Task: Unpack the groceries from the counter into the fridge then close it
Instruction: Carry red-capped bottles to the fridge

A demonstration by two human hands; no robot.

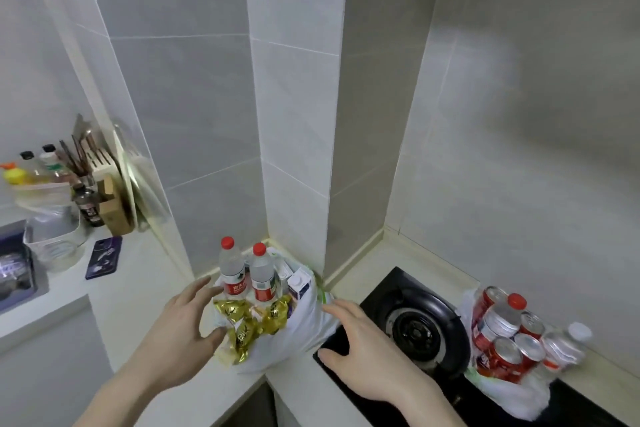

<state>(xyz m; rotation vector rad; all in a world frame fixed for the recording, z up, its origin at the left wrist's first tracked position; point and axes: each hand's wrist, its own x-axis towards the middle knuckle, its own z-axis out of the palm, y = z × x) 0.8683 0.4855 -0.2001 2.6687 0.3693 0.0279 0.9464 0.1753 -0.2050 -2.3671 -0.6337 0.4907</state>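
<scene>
Counter (145, 274) corner, grocery bag (294, 333) between spread fingers (194, 288) of both hands

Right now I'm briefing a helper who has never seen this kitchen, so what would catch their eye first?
Probably the white plastic grocery bag in the counter corner, with two red-capped clear water bottles standing over gold foil snack packets. The open left hand and open right hand flank it. Right of the black gas hob, a second bag holds red drink cans.
</scene>
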